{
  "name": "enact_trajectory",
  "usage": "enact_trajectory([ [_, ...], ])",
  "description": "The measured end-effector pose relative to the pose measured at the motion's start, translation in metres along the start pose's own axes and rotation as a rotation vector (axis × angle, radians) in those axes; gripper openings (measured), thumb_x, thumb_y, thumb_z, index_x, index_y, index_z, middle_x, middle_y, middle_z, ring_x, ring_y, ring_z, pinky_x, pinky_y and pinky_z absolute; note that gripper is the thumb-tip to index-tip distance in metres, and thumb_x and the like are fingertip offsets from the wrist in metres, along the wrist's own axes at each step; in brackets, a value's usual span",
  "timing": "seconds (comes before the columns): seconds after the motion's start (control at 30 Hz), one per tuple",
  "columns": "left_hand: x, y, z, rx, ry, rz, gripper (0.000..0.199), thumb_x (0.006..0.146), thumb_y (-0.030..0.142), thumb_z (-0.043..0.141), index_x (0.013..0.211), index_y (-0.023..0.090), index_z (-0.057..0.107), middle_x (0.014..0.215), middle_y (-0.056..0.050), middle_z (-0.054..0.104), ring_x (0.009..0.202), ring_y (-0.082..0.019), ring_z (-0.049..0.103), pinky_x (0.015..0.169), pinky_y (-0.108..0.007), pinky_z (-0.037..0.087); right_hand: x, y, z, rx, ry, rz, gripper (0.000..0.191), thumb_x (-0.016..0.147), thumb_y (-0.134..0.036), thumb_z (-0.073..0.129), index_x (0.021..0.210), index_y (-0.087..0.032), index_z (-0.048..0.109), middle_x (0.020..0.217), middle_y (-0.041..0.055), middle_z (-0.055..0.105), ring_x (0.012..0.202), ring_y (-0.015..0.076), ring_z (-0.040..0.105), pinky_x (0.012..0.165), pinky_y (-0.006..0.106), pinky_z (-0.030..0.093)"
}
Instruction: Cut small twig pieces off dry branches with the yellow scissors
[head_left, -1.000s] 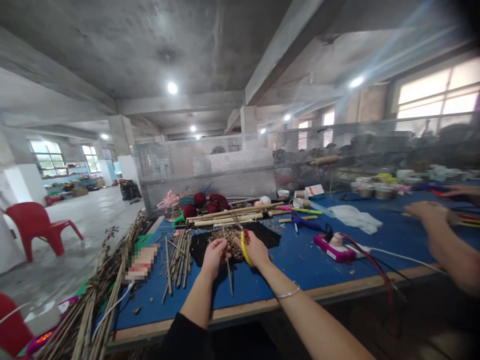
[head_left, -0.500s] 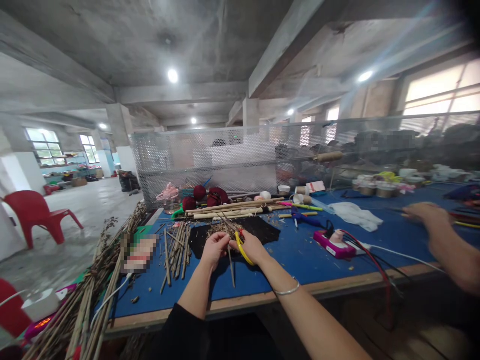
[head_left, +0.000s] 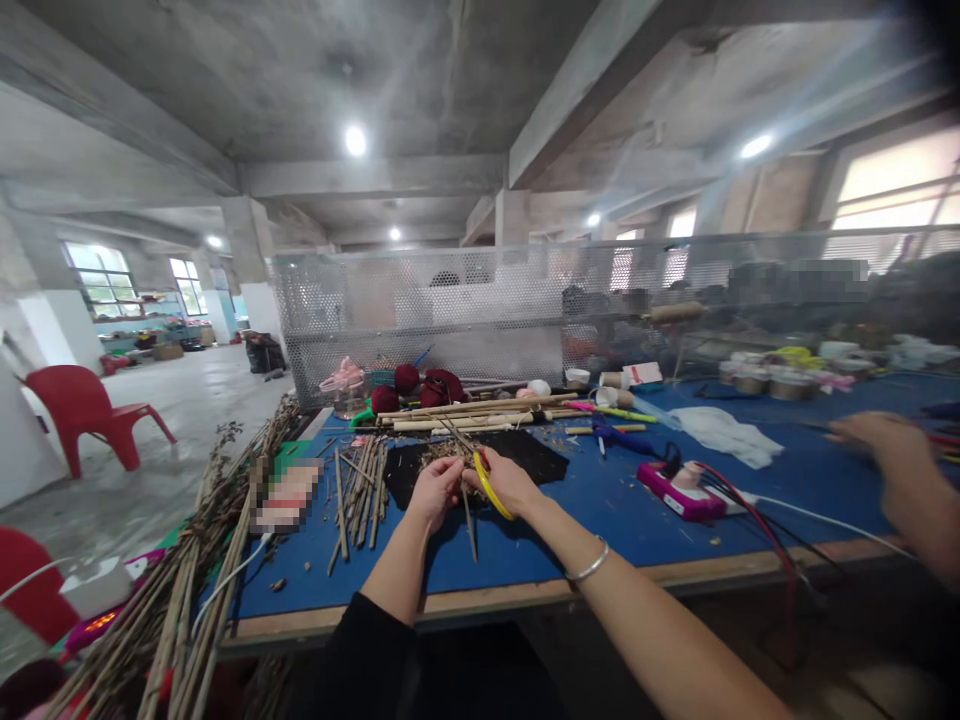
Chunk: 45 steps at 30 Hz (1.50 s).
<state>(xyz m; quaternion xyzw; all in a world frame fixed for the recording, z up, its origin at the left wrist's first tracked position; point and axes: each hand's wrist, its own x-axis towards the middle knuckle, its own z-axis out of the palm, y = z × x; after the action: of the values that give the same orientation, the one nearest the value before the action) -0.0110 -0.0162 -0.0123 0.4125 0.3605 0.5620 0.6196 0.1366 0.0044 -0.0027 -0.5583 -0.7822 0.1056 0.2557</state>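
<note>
My left hand (head_left: 436,494) is closed, thumb and fingers pinched on the upper end of a thin dry stem (head_left: 470,525) that points down toward the table's front. Beside it, my right hand (head_left: 511,484) grips scissors with yellow handles (head_left: 487,486), their blades pointing away to the upper left. Both hands nearly touch above a black cloth (head_left: 536,455) strewn with brown plant scraps (head_left: 444,452). Cut stems (head_left: 365,490) lie in a loose row to the left. Whether the blades touch the stem cannot be made out.
A bundle of dry branches (head_left: 187,560) leans along the table's left edge near a phone (head_left: 289,495) on a cable. Longer sticks (head_left: 480,418) and dark red yarn balls (head_left: 440,388) lie behind. At right are a purple power strip (head_left: 681,492) and a co-worker's hand (head_left: 885,440).
The view has swung slightly left, so everything sits a little further right. My hands keep their hold on the stem and scissors over the cloth.
</note>
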Motion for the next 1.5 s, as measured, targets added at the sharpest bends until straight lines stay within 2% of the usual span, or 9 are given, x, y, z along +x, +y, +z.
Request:
enact_trajectory([
  [0.2,0.004,-0.004,-0.002,0.078,0.044,0.036,0.04,0.054,0.044,0.071,0.077,0.015,0.056,0.051,0.004,0.052,0.04,-0.005,0.046,0.036,-0.015,0.024,0.0,0.002,0.006,-0.041,0.009,0.024,0.048,0.072,-0.062,0.045,0.092,-0.019,0.053,0.084,0.0064,0.062,0.072,0.0177,0.056,0.057,0.023,0.031],
  [0.47,0.007,-0.009,-0.006,0.141,0.083,0.06,0.04,0.053,0.043,0.071,0.075,0.015,0.052,0.052,0.004,0.051,0.042,-0.007,0.049,0.035,-0.015,0.025,0.001,0.006,0.006,-0.043,-0.059,0.043,0.049,0.073,-0.064,0.042,0.08,-0.019,0.059,0.076,0.0054,0.063,0.068,0.0162,0.057,0.056,0.023,0.034],
  [0.6,0.007,-0.01,-0.006,0.152,0.084,0.063,0.04,0.052,0.041,0.072,0.073,0.015,0.051,0.05,0.004,0.05,0.042,-0.007,0.049,0.035,-0.015,0.024,-0.003,0.004,0.002,-0.095,-0.06,0.06,0.05,0.072,-0.065,0.042,0.082,-0.019,0.061,0.08,0.0068,0.065,0.076,0.019,0.06,0.06,0.023,0.036],
  [0.77,0.006,-0.008,-0.005,0.137,0.065,0.064,0.039,0.051,0.041,0.072,0.07,0.015,0.05,0.048,0.005,0.049,0.036,-0.003,0.04,0.034,-0.015,0.021,-0.009,0.002,0.002,-0.243,0.006,0.102,0.061,0.066,-0.071,0.043,0.093,-0.019,0.058,0.088,0.0105,0.065,0.082,0.0252,0.06,0.066,0.029,0.039],
  [0.9,0.005,-0.008,-0.005,0.14,0.062,0.061,0.039,0.05,0.04,0.073,0.071,0.014,0.052,0.05,0.005,0.049,0.037,-0.003,0.039,0.034,-0.015,0.023,-0.011,0.003,0.003,-0.242,-0.012,0.097,0.065,0.063,-0.073,0.043,0.098,-0.019,0.054,0.093,0.0101,0.064,0.086,0.0255,0.059,0.069,0.03,0.04],
  [1.07,0.006,-0.009,-0.006,0.161,0.075,0.067,0.042,0.05,0.04,0.074,0.08,0.012,0.06,0.058,0.001,0.055,0.041,-0.003,0.043,0.037,-0.016,0.028,-0.011,0.003,0.002,-0.245,-0.034,0.099,0.064,0.064,-0.072,0.043,0.098,-0.019,0.054,0.095,0.0103,0.063,0.088,0.025,0.059,0.07,0.03,0.04],
  [1.23,0.006,-0.009,-0.006,0.174,0.108,0.067,0.041,0.048,0.04,0.075,0.074,0.012,0.06,0.058,0.0,0.056,0.043,-0.004,0.045,0.04,-0.017,0.032,-0.013,0.0,-0.002,-0.24,-0.05,0.104,0.06,0.066,-0.072,0.042,0.09,-0.02,0.058,0.088,0.0095,0.064,0.083,0.0244,0.06,0.067,0.029,0.04],
  [1.5,0.004,-0.009,-0.006,0.187,0.152,0.055,0.04,0.047,0.041,0.075,0.071,0.014,0.056,0.054,0.002,0.054,0.041,-0.005,0.045,0.037,-0.016,0.031,-0.013,-0.001,0.002,-0.221,-0.066,0.111,0.061,0.068,-0.072,0.038,0.087,-0.02,0.063,0.084,0.0121,0.065,0.081,0.0255,0.061,0.064,0.029,0.041],
])
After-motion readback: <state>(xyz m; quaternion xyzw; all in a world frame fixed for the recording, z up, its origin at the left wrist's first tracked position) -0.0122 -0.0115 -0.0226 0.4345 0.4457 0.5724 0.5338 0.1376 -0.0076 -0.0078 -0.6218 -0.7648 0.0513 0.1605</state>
